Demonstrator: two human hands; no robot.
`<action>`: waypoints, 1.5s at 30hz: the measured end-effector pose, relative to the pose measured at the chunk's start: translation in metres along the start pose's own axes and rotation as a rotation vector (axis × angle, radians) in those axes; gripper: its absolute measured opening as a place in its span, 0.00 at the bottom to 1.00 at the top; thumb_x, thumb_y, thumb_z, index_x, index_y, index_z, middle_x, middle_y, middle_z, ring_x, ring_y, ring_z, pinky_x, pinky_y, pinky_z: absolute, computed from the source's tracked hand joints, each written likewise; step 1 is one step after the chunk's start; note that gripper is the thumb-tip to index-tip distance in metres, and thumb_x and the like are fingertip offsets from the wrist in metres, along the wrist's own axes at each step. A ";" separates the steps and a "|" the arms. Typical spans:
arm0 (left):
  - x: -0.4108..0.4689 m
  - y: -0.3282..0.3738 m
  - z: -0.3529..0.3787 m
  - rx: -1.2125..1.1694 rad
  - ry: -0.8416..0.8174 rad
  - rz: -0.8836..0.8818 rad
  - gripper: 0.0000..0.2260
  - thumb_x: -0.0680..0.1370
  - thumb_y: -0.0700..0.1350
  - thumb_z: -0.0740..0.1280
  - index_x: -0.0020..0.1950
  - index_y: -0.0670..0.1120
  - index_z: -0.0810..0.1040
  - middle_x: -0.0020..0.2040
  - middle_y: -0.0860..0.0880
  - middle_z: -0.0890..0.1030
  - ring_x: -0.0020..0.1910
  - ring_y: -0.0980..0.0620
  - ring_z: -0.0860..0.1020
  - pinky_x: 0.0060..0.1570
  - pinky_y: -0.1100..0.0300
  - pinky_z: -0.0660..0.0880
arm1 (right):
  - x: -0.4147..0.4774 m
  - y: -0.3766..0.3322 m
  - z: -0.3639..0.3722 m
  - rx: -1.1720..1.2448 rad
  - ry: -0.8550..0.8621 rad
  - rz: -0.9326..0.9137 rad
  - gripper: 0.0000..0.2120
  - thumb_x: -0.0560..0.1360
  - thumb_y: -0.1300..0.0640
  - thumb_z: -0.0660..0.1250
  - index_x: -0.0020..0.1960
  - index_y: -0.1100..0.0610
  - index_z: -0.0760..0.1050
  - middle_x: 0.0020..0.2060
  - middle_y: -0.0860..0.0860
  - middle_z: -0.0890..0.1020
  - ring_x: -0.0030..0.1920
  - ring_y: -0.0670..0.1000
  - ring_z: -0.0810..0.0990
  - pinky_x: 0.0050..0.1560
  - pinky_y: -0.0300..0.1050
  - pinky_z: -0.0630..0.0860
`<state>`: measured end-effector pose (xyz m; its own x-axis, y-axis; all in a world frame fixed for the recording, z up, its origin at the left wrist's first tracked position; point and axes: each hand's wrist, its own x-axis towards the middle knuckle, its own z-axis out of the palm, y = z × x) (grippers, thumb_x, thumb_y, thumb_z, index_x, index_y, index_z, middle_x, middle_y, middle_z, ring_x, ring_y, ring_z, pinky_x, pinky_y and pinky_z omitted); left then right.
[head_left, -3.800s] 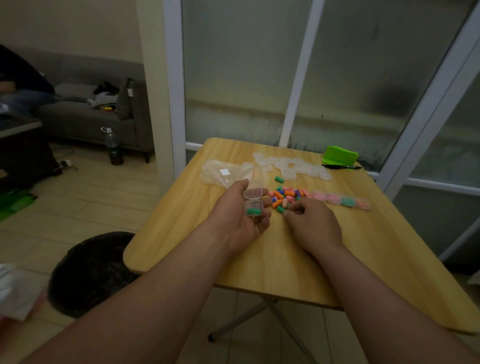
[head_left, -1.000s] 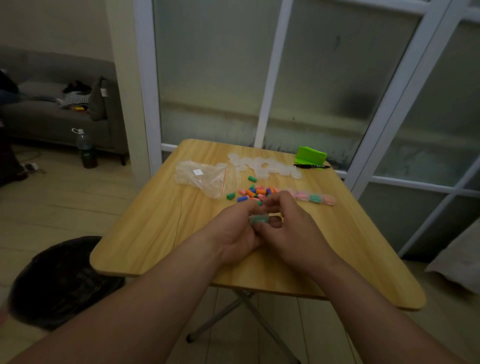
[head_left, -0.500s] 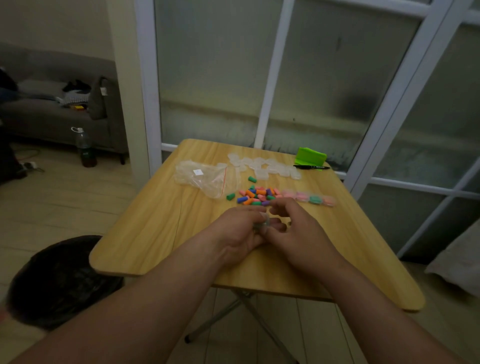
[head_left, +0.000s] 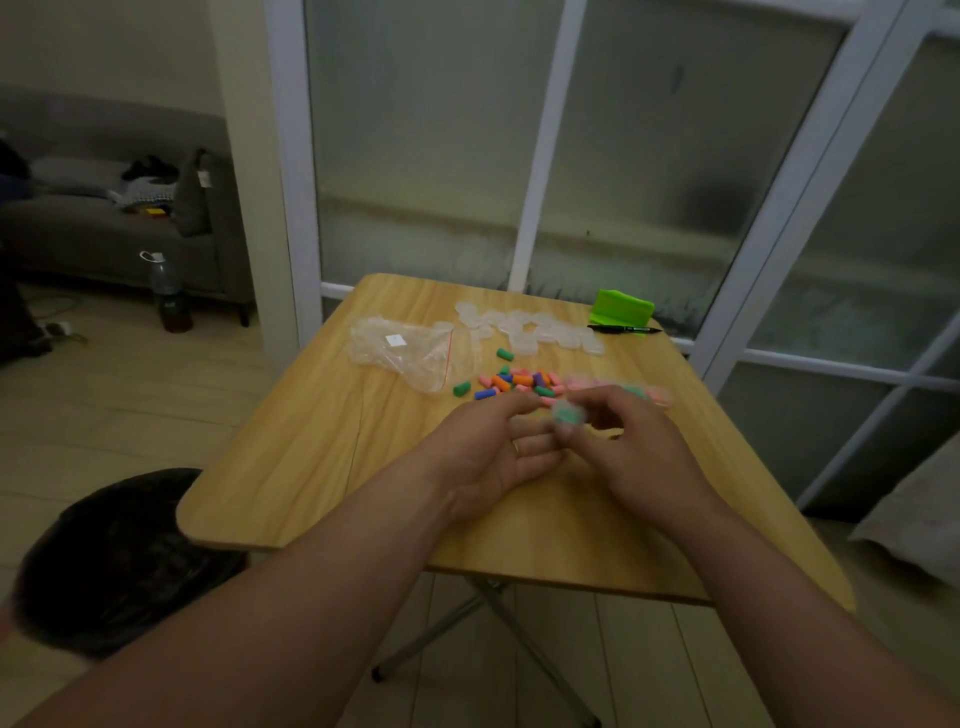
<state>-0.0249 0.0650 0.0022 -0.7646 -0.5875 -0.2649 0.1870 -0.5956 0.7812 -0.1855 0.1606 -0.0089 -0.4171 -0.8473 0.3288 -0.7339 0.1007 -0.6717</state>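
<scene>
Pinching the small clear case (head_left: 568, 414) of green plugs (blurred, long axis unclear), the right hand (head_left: 641, 460) holds it just over the table (head_left: 322, 467), the left hand (head_left: 493, 452) loosely spread just beside it, with the row of filled cases (head_left: 647, 393) just beyond on the right hand's side.

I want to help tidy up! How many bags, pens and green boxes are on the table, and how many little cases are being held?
plastic bag: 1
black pen: 1
green box: 1
little case, held: 1
Total: 4
</scene>
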 end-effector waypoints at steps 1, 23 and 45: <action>0.001 0.002 -0.001 -0.004 0.017 0.013 0.15 0.86 0.41 0.61 0.71 0.36 0.73 0.62 0.34 0.83 0.61 0.39 0.84 0.66 0.44 0.78 | 0.001 0.006 -0.005 0.005 0.019 0.036 0.18 0.79 0.49 0.75 0.67 0.46 0.79 0.56 0.39 0.81 0.56 0.36 0.78 0.50 0.33 0.72; 0.011 0.030 -0.020 -0.195 0.282 0.233 0.07 0.82 0.37 0.62 0.57 0.36 0.76 0.55 0.35 0.84 0.51 0.40 0.87 0.56 0.47 0.84 | 0.056 0.056 0.016 -0.188 0.125 0.162 0.13 0.79 0.50 0.76 0.61 0.48 0.80 0.56 0.46 0.83 0.53 0.46 0.80 0.49 0.45 0.74; 0.020 0.058 -0.028 -0.245 0.383 0.327 0.10 0.80 0.42 0.64 0.57 0.40 0.80 0.52 0.42 0.87 0.43 0.47 0.83 0.43 0.57 0.80 | 0.063 0.054 0.015 -0.124 0.248 0.165 0.05 0.82 0.52 0.70 0.57 0.50 0.81 0.50 0.45 0.83 0.51 0.45 0.79 0.45 0.44 0.74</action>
<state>-0.0121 0.0035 0.0259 -0.3728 -0.8928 -0.2529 0.5492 -0.4320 0.7153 -0.2436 0.1048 -0.0338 -0.6429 -0.6626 0.3842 -0.6986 0.3017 -0.6488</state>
